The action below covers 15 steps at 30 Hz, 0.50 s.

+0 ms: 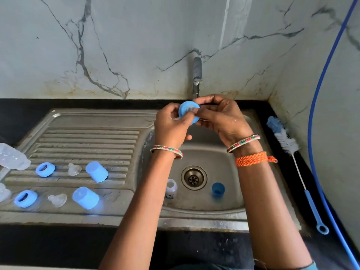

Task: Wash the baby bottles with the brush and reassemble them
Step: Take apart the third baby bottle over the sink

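Both hands meet over the sink basin [229,199], below the tap [197,75]. My left hand [171,125] and my right hand [220,117] together pinch a blue collar ring [187,110] with a clear teat in it. In the basin stand a small clear bottle [171,189] and a dark blue cap [218,190]. On the drainboard [87,141] lie two blue rings [45,169] [25,198], two clear teats [74,169] [57,199] and two light blue caps [96,171] [85,197]. The bottle brush [286,143] lies on the counter at right.
Clear bottles [12,156] lie at the left edge of the drainboard. A blue hose [311,133] runs down the right wall. The drain [193,178] sits in the middle of the basin. Black counter [58,246] borders the front of the sink.
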{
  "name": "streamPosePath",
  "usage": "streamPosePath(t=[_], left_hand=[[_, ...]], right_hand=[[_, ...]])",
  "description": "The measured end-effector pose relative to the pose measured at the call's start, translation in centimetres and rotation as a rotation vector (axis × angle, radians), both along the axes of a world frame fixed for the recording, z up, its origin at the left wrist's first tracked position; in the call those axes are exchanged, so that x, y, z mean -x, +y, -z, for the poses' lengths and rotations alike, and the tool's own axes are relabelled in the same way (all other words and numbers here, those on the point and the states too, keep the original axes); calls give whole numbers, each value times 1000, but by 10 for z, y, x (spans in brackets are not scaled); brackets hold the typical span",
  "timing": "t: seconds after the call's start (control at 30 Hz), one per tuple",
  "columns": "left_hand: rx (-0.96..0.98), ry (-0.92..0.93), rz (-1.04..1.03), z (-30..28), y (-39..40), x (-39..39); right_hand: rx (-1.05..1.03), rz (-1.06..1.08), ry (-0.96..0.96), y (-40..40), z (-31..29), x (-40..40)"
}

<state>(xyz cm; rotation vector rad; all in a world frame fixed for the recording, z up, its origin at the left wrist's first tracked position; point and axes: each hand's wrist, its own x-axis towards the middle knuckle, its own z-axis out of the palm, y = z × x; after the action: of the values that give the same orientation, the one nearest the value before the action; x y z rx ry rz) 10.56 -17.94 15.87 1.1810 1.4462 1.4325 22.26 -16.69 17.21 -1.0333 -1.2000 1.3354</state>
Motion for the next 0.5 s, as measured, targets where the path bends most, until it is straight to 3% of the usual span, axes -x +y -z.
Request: streamPosePath(t=[0.13, 0.37, 0.5], left_hand=[[-44, 71, 94, 7, 2, 3], [73, -336, 478, 12, 3, 40], [116, -393, 355, 23, 2, 41]], right_hand=[[45, 62, -20, 1, 8, 4], [-64, 190, -242, 9, 21, 18], [-46, 135, -317, 14, 37, 21]])
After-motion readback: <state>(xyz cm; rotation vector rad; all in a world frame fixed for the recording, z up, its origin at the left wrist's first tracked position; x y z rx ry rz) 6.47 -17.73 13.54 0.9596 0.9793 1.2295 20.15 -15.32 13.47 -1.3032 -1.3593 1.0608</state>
